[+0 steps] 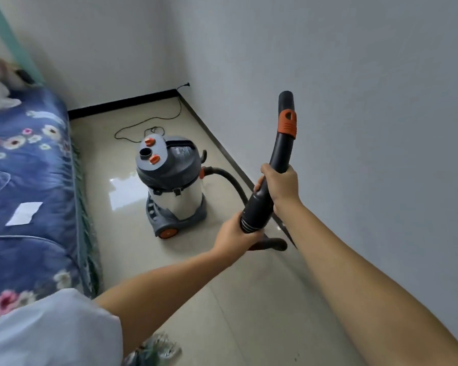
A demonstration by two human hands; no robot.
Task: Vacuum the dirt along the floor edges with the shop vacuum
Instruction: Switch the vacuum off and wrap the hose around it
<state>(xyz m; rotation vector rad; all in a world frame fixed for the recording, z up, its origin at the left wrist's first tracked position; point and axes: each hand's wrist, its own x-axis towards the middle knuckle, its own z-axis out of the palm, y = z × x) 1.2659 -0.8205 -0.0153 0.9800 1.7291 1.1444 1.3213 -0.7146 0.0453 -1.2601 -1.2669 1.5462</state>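
Beige tiled floor (132, 186): glossy, reflective.
Grey-lidded steel-drum shop vacuum (179, 202): brushed metal, probably; plastic lid.
Black curved plastic wand (282, 151): matt.
Blue floral bed quilt (32, 165): soft cloth.

A home bedroom — floral-quilted bed (29, 165) against plain walls, tiled floor (222, 299).

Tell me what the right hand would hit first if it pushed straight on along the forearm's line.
Probably the white wall. The right hand grips the curved hose handle, and its forearm points up and slightly left toward that wall; nothing else shows between, though depth is uncertain.
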